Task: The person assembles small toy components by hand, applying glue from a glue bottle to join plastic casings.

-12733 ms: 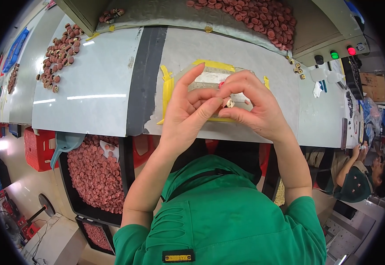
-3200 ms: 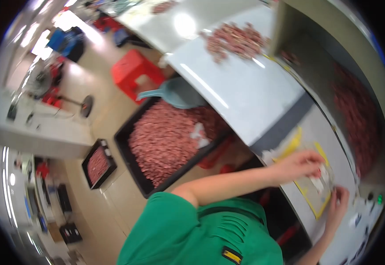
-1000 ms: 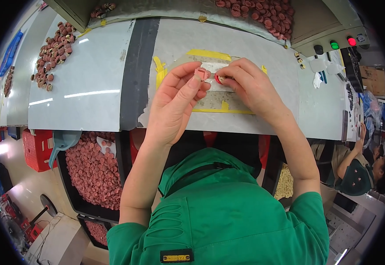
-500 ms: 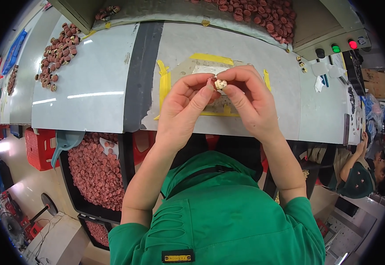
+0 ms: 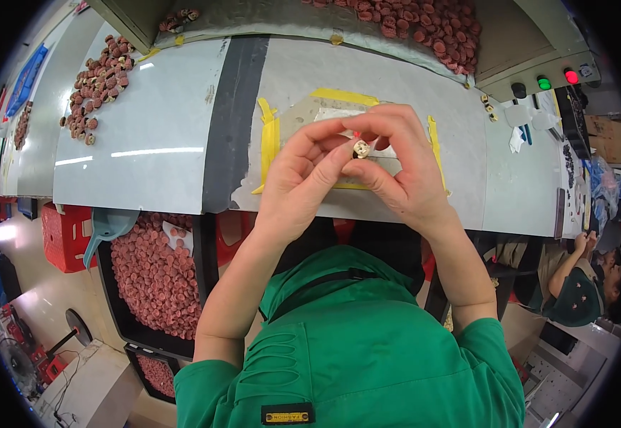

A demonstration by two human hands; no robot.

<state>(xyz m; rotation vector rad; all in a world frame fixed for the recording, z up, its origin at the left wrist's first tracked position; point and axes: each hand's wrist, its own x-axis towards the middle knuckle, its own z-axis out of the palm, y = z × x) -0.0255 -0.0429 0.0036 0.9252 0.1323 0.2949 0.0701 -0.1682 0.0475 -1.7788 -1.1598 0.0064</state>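
Above the taped area of the table, my left hand (image 5: pixel 303 175) pinches a small cream-and-black rounded piece (image 5: pixel 361 148) between thumb and fingers. Its pale face, with dark spots, is turned up. My right hand (image 5: pixel 407 171) curls around the same piece from the other side, thumb just below it and forefinger arched over the top. A tiny bright red spot shows between the fingertips; I cannot tell what it belongs to. The fingers hide much of the piece. Under the hands, yellow tape (image 5: pixel 270 143) frames a worn patch of the white tabletop (image 5: pixel 310 64).
Many reddish cup-shaped pieces (image 5: pixel 439 32) lie on the shelf ahead. Assembled red-and-dark pieces (image 5: pixel 100 85) spread over the left table. A black bin (image 5: pixel 157 342) of reddish discs stands lower left by a red stool (image 5: pixel 64 239). A co-worker (image 5: pixel 574 285) sits at right.
The small piece has turned, now showing its spotted pale face and a dark side. Both hands have shifted slightly, and my right thumb has moved down and left beneath it.
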